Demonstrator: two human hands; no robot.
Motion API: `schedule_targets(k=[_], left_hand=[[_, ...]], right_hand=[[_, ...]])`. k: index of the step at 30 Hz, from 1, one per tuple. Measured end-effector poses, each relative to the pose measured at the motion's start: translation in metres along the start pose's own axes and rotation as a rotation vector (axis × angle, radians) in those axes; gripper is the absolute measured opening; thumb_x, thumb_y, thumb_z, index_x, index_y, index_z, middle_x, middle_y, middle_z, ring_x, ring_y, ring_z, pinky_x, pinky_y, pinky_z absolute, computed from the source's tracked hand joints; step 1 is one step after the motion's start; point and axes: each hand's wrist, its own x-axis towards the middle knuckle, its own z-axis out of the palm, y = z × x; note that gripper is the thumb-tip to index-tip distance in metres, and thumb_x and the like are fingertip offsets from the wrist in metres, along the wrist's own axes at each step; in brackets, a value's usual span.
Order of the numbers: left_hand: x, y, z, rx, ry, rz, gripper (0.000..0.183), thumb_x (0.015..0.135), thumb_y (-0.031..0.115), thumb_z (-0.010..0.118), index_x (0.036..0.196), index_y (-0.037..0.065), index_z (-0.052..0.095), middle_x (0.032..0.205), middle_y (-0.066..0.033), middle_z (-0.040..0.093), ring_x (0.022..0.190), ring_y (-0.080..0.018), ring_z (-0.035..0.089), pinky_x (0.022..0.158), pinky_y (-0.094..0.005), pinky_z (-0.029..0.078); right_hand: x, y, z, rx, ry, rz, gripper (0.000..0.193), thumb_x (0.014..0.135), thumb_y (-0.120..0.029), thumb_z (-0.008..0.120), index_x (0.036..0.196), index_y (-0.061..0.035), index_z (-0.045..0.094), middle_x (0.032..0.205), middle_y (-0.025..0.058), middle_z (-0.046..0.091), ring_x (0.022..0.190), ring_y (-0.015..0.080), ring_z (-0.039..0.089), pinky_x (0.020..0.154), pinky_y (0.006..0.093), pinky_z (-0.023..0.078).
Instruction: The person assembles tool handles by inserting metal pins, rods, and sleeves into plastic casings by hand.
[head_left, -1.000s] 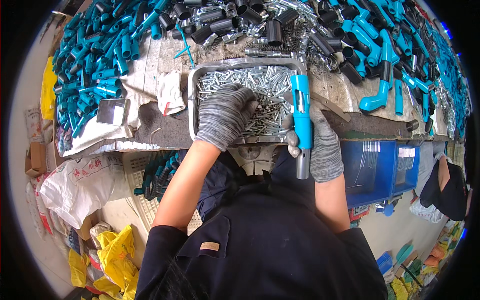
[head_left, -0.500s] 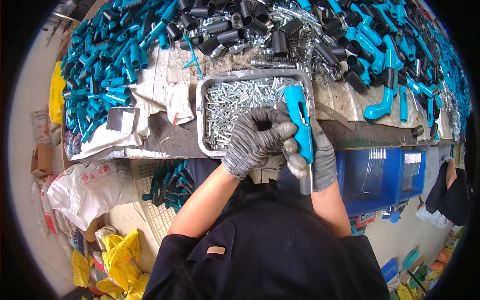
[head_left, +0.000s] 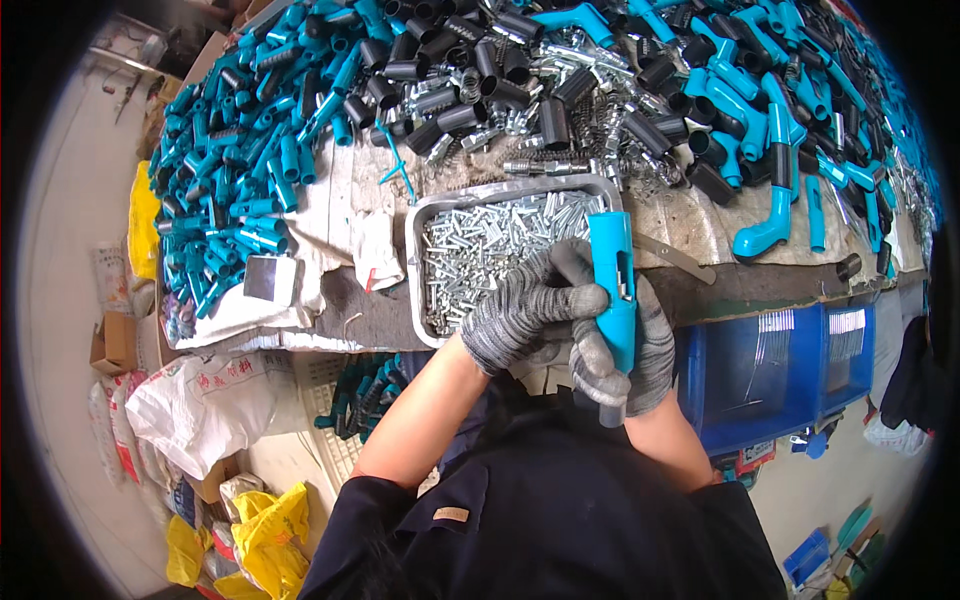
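Over the near edge of the bench I hold a turquoise plastic tubular housing (head_left: pixel 617 338) nearly upright, with a slot in its side. A grey metal tube end sticks out below it. My right hand (head_left: pixel 652 350), in a grey striped glove, wraps round its lower part from the right. My left hand (head_left: pixel 525 310), gloved alike, is closed against its left side, thumb on the housing and forefinger partly behind it. Whether a small part is also pinched there is hidden. Just beyond my hands sits a metal tray (head_left: pixel 418 290) full of small silvery pins (head_left: pixel 480 240).
Turquoise housings (head_left: pixel 240 150) heap at the left, black sleeves (head_left: pixel 460 118) and springs at the back, turquoise handles (head_left: pixel 765 235) at the right. A phone (head_left: pixel 270 279), a white glove (head_left: pixel 376 250) and a flat metal strip (head_left: pixel 675 258) lie around the tray. Blue bins (head_left: pixel 755 375) stand below right.
The whole view has shifted, so the bench appears lower. The housing has turned about its length, its slot now facing more to the right. Both hands remain on it.
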Motion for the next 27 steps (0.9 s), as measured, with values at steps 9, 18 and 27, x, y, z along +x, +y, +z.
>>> schedule_targets(k=[9, 18, 27], left_hand=[[0.024, -0.081, 0.037, 0.654, 0.001, 0.401, 0.05, 0.095, 0.048, 0.045, 0.108, 0.0, 0.052, 0.089, -0.0091, 0.064, 0.084, -0.0248, 0.064, 0.073, -0.0398, 0.047], [0.093, 0.029, 0.025, 1.537, 0.485, 0.243, 0.06, 0.082, 0.05, 0.06, 0.117, 0.002, 0.053, 0.094, -0.0195, 0.065, 0.085, -0.0362, 0.065, 0.074, -0.0442, 0.051], [0.1, 0.046, -0.043, 0.714, 0.48, 0.489, 0.046, 0.092, 0.041, 0.052, 0.117, 0.002, 0.056, 0.085, -0.0063, 0.064, 0.074, -0.0145, 0.062, 0.059, -0.0279, 0.051]], right_hand=[[-0.003, -0.033, 0.003, -0.791, 0.543, -0.745, 0.056, 0.084, -0.05, 0.061, 0.109, 0.0003, 0.057, 0.085, 0.0068, 0.063, 0.07, 0.0128, 0.06, 0.062, 0.0239, 0.049], [-0.023, -0.078, -0.008, -0.388, 0.594, -0.88, 0.044, 0.09, -0.045, 0.059, 0.105, -0.0037, 0.054, 0.08, 0.0071, 0.058, 0.063, 0.0147, 0.058, 0.051, 0.027, 0.05], [-0.041, -0.07, -0.012, -0.586, 0.576, -0.469, 0.046, 0.086, -0.05, 0.061, 0.101, -0.0061, 0.056, 0.076, 0.008, 0.062, 0.051, 0.0122, 0.057, 0.04, 0.0237, 0.045]])
